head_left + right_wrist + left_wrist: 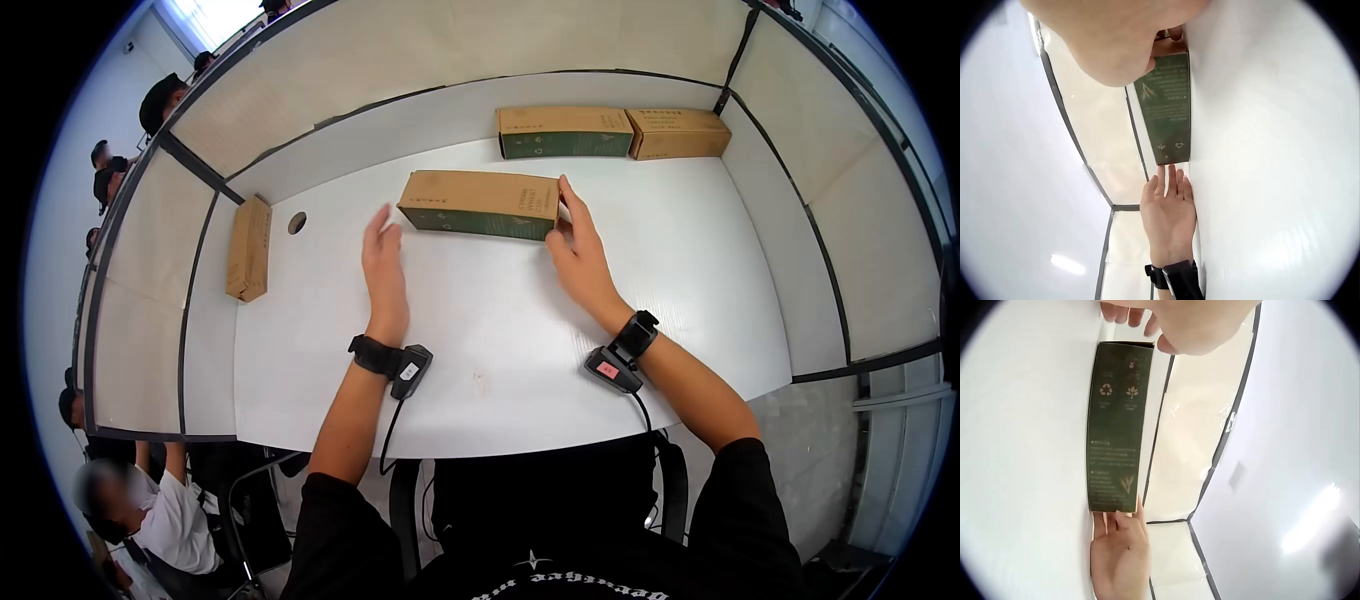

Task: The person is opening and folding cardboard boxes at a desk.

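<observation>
Box (pixel 470 190) lies lengthwise across the table (pixel 500 340) in the head view, its green side facing the person. The right hand (pixel 583 265) is at its right end, thumb by the near corner and fingers spread open along the end. The left hand (pixel 385 280) stands open just beside the left end, fingers loosely extended, a narrow gap showing. Two more cartons (pixel 565 130) (pixel 680 133) sit end to end along the back wall, and another (pixel 248 250) by the left wall.

In the left wrist view, the right hand's extended fingers meet the far end of the box; the left hand is close to the near end, and contact there cannot be told.

In the right wrist view, the left hand's fingertips reach the box's end, palm open. The right thumb overlaps the green side, while its other fingers are mostly hidden.

The step in hand looks like placing or squaring the box between both hands. Any further shift would call for the left fingers to meet their end and for even, light pressure from both sides.
</observation>
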Tool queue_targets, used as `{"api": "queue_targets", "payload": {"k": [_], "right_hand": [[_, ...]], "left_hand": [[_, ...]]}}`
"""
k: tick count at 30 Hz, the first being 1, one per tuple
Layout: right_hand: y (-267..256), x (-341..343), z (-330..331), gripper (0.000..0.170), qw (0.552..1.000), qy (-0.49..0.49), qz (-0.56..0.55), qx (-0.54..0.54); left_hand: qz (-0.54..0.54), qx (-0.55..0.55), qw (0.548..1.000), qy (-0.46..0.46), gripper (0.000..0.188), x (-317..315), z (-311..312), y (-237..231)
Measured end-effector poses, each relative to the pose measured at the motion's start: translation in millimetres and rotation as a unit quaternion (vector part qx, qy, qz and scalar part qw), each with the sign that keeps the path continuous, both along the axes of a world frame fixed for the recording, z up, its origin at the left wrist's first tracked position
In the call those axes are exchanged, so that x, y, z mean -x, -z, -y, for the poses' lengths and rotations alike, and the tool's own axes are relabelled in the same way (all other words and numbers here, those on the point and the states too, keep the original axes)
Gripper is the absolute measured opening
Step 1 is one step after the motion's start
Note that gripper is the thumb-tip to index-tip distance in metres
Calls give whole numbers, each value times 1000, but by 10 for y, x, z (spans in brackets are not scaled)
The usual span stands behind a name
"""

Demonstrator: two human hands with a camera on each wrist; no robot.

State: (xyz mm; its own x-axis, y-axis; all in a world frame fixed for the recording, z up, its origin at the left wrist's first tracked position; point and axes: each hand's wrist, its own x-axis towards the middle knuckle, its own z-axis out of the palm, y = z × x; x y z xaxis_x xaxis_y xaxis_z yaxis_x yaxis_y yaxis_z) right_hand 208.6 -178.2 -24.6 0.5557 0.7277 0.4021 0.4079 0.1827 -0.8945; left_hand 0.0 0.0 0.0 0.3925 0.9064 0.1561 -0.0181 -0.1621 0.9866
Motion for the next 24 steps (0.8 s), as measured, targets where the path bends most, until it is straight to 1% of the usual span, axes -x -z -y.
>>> {"api": "queue_targets", "payload": {"k": [2, 5, 6, 9, 10, 13, 14, 17, 20, 24], "right_hand": [[4, -17, 3, 74, 1000, 2, -18, -16], [-34, 22, -1, 74, 998, 2, -56, 7], [-56, 22, 10, 74, 998, 7, -56, 13], [-102, 34, 11, 74, 998, 15, -54, 20], [-104, 32, 15, 75, 999, 13, -49, 18], [-113, 31, 46, 75, 999, 15, -40, 30], [-117, 32, 46, 75, 999, 17, -38, 35], [-90, 8, 40, 75, 998, 34, 46, 8], [-87, 24, 32, 75, 998, 52, 12, 14], [-67, 42, 6, 72, 998, 53, 27, 9]], "left_hand": [[8, 11, 999, 50, 48, -44, 13, 22], [-13, 5, 999, 44, 43, -10, 76, -74], [-19, -9, 999, 38, 38, -15, 125, -103], [7, -6, 998, 59, 36, 3, 64, -42], [27, -11, 998, 56, 36, -12, 83, -34], [35, 21, 999, 26, 39, -51, 128, -19], [39, 15, 999, 19, 43, -60, 130, -24], [10, -1, 998, 62, 45, -45, 148, -79], [18, -7, 999, 32, 45, -60, 118, 20], [16, 5, 1000, -25, 37, -57, 163, -33]]}}
